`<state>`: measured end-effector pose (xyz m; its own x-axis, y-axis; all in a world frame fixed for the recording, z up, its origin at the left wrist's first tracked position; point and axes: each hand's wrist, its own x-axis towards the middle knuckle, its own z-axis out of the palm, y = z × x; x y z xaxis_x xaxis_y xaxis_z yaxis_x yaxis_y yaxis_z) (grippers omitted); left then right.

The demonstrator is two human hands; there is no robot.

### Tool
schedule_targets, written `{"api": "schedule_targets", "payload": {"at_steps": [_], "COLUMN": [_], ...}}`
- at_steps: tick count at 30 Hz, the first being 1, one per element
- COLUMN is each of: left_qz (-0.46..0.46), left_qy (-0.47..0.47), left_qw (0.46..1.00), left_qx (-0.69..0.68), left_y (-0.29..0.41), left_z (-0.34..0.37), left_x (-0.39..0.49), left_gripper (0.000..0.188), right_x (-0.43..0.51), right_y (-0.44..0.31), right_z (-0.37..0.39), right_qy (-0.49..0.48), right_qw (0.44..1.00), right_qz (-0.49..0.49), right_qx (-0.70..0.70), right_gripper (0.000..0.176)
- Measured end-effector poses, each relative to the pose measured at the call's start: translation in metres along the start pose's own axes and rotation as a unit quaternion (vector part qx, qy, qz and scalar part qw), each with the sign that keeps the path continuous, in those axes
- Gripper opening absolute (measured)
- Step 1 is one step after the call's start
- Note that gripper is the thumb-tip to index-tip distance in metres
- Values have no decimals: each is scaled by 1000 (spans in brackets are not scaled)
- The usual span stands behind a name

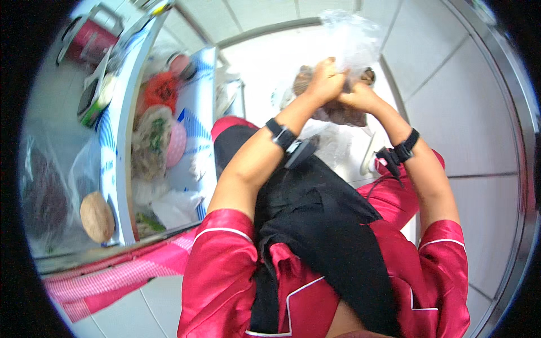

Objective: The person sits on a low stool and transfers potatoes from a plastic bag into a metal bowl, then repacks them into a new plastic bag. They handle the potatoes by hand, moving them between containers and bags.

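Note:
My left hand (pixel 327 82) and my right hand (pixel 361 96) are close together, both closed around the gathered neck of a clear plastic bag (pixel 353 40). The bag's loose upper part puffs out beyond my fingers. Below and around my hands show brown, rounded items (pixel 344 115), apparently in the bag; blur and glare hide what they are. Another piece of clear plastic (pixel 334 141) lies under them, nearer my knees. Black straps with small devices circle both wrists.
At my left, a shelf with blue-and-white film (pixel 194 148) holds a red plastic bag (pixel 161 91), a bag of greens (pixel 154 135) and a pink dotted bowl (pixel 176 143). A brown oval object (pixel 97 216) lies above its edge, beside a dark-filled clear bag (pixel 44 190). Tiled walls (pixel 456 101) enclose the right.

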<state>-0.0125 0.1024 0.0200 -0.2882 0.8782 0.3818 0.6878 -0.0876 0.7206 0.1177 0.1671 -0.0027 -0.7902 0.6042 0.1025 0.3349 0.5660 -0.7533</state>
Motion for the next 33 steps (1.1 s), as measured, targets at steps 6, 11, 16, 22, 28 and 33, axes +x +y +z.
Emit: {"api": "schedule_targets", "payload": {"at_steps": [6, 11, 16, 22, 28, 33], "left_qz": [12, 69, -233, -190, -72, -79], "left_qy": [-47, -105, -8, -91, -297, -360], "left_qw": [990, 983, 841, 775, 741, 738], "left_qx": [-135, -132, -487, -596, -599, -565], "left_y": [-24, -21, -25, -28, -10, 12], "left_z": [-4, -6, -4, -15, -45, -57], "left_x": [0, 4, 14, 12, 49, 68], "left_gripper": [37, 30, 32, 26, 34, 32], "right_x": [20, 31, 18, -4, -1, 14], "right_y": [18, 10, 3, 76, 95, 71], "right_z": [35, 50, 6, -11, 17, 16], "right_qy": [143, 249, -122, 75, -20, -28], "right_qw": [985, 952, 988, 832, 666, 583], "right_qz": [-17, -98, -80, 348, 356, 211], "right_qx": [-98, -150, 46, 425, 655, 784], "right_gripper": [41, 30, 46, 80, 104, 86]}}
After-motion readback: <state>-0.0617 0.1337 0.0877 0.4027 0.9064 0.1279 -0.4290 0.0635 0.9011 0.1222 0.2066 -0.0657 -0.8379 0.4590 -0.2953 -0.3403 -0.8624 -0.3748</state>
